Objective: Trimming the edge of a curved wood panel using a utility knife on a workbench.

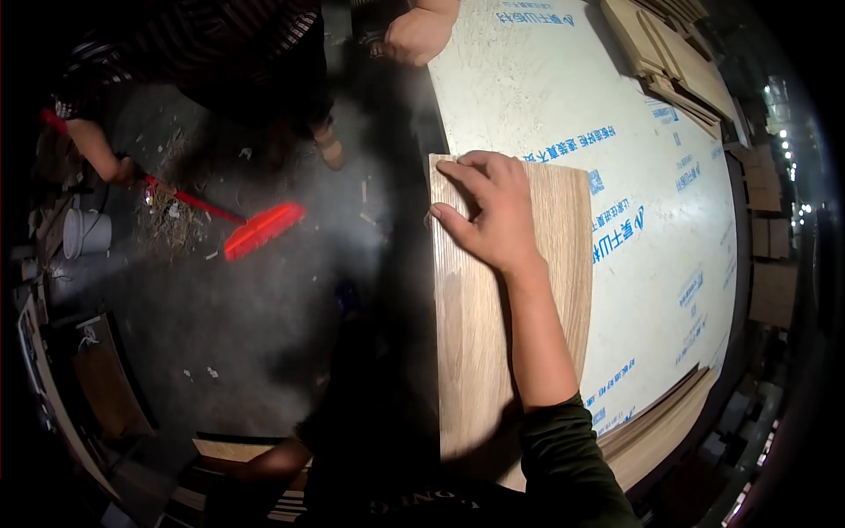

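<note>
1 wood-grain board (471,334) lies right of centre on 1 white sheet (528,79). The right hand (497,211), loosely spread and gripping nothing, rests on its upper-left corner; the left hand is too shadowed at lower left to tell. At upper left are 1 red broom (264,229) and 1 co-worker's hand (128,169) on its handle. Blue printing repeats across the sheet, with square codes.

1 head-worn fisheye camera faces down — close above the right hand (493,211). Its view bends toward the rim.
</note>
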Motion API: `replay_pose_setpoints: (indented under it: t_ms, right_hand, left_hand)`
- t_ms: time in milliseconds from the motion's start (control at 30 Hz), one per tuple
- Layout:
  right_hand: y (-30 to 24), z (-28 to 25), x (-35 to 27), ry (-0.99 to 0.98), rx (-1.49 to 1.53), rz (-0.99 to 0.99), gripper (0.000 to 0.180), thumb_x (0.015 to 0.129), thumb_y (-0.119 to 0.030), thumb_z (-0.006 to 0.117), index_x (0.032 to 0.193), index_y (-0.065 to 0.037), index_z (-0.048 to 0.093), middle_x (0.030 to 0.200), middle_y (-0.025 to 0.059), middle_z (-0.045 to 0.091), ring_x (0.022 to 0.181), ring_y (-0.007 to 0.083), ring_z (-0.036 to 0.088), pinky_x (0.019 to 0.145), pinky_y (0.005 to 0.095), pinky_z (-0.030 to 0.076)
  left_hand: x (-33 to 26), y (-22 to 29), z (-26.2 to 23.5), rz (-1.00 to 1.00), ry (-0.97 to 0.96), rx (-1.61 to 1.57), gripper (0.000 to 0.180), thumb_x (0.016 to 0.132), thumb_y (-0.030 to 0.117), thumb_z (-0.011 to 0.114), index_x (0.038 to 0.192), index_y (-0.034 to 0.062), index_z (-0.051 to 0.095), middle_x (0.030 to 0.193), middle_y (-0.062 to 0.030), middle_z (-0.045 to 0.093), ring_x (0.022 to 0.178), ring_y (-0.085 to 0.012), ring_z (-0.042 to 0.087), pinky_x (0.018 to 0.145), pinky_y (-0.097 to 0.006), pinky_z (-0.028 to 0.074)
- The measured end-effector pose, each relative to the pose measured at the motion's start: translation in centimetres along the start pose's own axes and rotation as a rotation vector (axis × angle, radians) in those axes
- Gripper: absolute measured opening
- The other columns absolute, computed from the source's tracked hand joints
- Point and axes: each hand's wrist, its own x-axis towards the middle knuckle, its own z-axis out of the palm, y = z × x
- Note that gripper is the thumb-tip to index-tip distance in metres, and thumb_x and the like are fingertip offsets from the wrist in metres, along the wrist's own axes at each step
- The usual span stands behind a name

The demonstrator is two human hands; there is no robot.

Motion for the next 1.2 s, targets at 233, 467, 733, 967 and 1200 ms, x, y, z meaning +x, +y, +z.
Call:
replay_pose_setpoints:
  t_ms: [233, 467, 733, 967, 1200]
  right_hand:
    - [-4.7, 0.6, -3.0, -0.245, -0.297, 0.065, 0.064, 0.083, -0.034, 0.06, 0.141, -0.014, 0.041, 0.147, 0.0109, 0.035, 0.137, 0.0388, 0.027, 0.104, 0.07, 0.02]
    - [-3.6, 0.3, -4.6, -0.102, -0.089, 0.106, 0.049, 0.079, -0.031, 0.064, 0.124, -0.013, 0.059, 0.135, 0.0075, 0.05, 0.132, 0.0334, 0.037, 0.105, 0.0652, 0.025]
    - [-3.2, 0.3, -3.7, -0.1, -0.059, 0.024, 0.046, 0.077, -0.029, 0.065, 0.12, -0.015, 0.062, 0.129, 0.0062, 0.054, 0.13, 0.0312, 0.041, 0.105, 0.0642, 0.026]
    - [-3.0, 0.3, -3.9, -0.06, -0.028, 0.076, 0.05, 0.076, -0.031, 0.064, 0.123, -0.015, 0.061, 0.135, 0.0076, 0.052, 0.131, 0.0348, 0.041, 0.105, 0.0626, 0.026]
    - [-4.3, -0.1, -4.8, 0.001, 0.12, 0.171, 0.049, 0.073, -0.026, 0.069, 0.119, -0.011, 0.063, 0.134, 0.0082, 0.053, 0.132, 0.0348, 0.041, 0.111, 0.0579, 0.02]
  left_hand:
    - [-3.9, -9.5, -3.2, -0.159, 0.21, 0.609, 0.026, 0.101, 0.023, 0.042, 0.114, 0.0048, 0.055, 0.097, -0.004, 0.061, 0.082, -0.0147, 0.062, 0.071, -0.029, 0.053]
    - [-1.3, -3.5, -0.5, -0.07, 0.091, -0.95, 0.017, 0.096, 0.019, 0.052, 0.107, 0.0069, 0.053, 0.083, 0.0006, 0.057, 0.072, -0.0124, 0.06, 0.063, -0.029, 0.052]
    - [1.4, -3.4, -3.2, -0.082, 0.329, -0.164, 0.052, 0.096, 0.014, 0.05, 0.144, 0.005, 0.033, 0.098, -0.0021, 0.061, 0.082, -0.0122, 0.061, 0.072, -0.024, 0.052]
    - [3.8, -7.6, -5.2, 0.246, 0.127, 0.869, 0.026, 0.096, 0.02, 0.048, 0.115, 0.0039, 0.055, 0.098, -0.01, 0.065, 0.094, -0.0185, 0.061, 0.086, -0.032, 0.045]
    - [3.2, -10.8, -4.8, 0.125, 0.33, 0.431, 0.025, 0.097, 0.02, 0.048, 0.105, 0.0022, 0.063, 0.094, -0.0117, 0.067, 0.089, -0.019, 0.062, 0.079, -0.032, 0.048]
